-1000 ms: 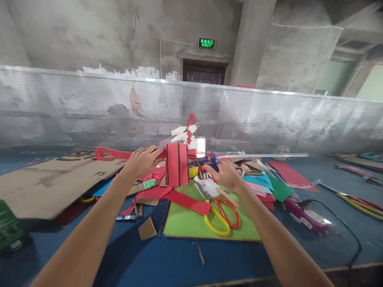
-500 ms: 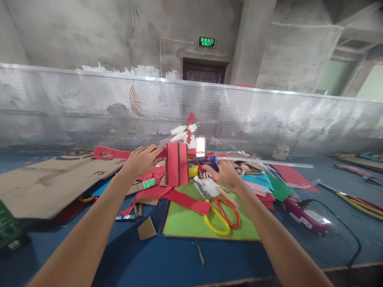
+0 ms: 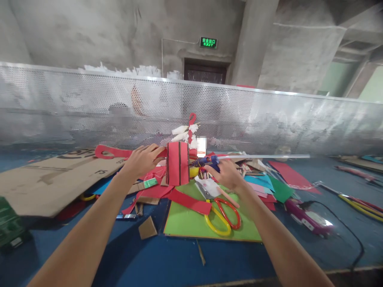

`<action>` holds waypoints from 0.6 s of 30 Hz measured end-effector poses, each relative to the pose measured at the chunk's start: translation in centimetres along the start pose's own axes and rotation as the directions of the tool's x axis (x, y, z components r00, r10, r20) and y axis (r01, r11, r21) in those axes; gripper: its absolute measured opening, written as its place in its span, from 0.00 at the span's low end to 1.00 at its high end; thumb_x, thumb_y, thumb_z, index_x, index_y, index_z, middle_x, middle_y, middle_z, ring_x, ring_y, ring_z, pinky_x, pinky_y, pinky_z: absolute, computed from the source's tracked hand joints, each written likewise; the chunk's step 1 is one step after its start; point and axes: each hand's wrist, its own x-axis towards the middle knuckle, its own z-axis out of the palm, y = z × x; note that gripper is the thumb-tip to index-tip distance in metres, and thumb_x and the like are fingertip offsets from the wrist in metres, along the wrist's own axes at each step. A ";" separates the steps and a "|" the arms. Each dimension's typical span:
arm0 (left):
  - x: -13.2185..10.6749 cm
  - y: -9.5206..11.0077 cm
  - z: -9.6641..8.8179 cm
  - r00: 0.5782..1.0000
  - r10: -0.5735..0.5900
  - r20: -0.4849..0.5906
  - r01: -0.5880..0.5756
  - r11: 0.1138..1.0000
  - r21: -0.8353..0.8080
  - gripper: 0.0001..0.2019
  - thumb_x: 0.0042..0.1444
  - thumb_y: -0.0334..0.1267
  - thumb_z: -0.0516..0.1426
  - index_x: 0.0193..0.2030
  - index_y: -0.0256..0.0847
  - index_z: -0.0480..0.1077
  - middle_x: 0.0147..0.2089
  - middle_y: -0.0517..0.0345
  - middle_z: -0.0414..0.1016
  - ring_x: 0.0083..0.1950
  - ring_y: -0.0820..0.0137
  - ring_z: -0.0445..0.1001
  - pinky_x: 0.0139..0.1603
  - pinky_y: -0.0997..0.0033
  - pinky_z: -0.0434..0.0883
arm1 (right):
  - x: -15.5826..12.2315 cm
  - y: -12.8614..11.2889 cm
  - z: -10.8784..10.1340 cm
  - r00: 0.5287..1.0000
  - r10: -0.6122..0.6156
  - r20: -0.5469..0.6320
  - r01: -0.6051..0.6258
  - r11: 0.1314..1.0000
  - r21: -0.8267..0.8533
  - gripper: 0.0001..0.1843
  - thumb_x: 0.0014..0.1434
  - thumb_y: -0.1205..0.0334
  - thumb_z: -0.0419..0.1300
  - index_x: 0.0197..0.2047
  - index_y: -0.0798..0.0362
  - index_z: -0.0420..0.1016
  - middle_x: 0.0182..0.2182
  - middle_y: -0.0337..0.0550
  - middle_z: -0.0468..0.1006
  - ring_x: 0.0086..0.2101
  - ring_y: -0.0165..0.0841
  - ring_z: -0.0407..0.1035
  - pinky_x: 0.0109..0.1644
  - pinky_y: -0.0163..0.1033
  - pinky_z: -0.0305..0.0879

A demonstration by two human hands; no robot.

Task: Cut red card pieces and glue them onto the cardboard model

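Note:
My left hand grips the left side of a red paper-covered cardboard box and holds it upright above the pile of craft scraps. My right hand is closed on a blue glue gun whose nozzle points left at the box's right side. A long clear glue stick sticks out of the gun's back toward the right. A red paper strip runs from the box leftward behind my left hand.
A green sheet lies on the blue table with yellow and red scissors on it. Flat cardboard lies left, coloured paper scraps right, a purple glue gun with a black cord farther right. A perforated metal screen closes the back.
The glue stick's far end dipped slightly, then rose back to level. Both hands and the red box stay almost where they were.

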 end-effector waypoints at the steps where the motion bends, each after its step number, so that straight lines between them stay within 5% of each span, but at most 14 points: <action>1: 0.0 0.0 0.0 1.000 0.002 0.000 -0.002 1.000 0.002 0.16 0.68 0.46 0.54 0.59 0.47 0.70 0.52 0.49 0.78 0.51 0.54 0.78 0.52 0.55 0.72 | 0.0 0.0 0.0 1.000 -0.005 0.002 0.005 1.000 0.004 0.22 0.69 0.47 0.54 0.31 0.52 0.77 0.26 0.44 0.78 0.30 0.36 0.70 0.34 0.38 0.52; 18: -0.1 0.0 -0.2 0.999 -0.027 0.017 0.028 0.999 -0.036 0.17 0.67 0.45 0.54 0.60 0.48 0.71 0.53 0.49 0.78 0.51 0.55 0.78 0.55 0.54 0.71 | -0.1 0.5 0.4 0.999 -0.021 0.043 0.022 0.999 -0.024 0.24 0.68 0.44 0.54 0.27 0.52 0.73 0.24 0.43 0.75 0.27 0.35 0.67 0.33 0.38 0.51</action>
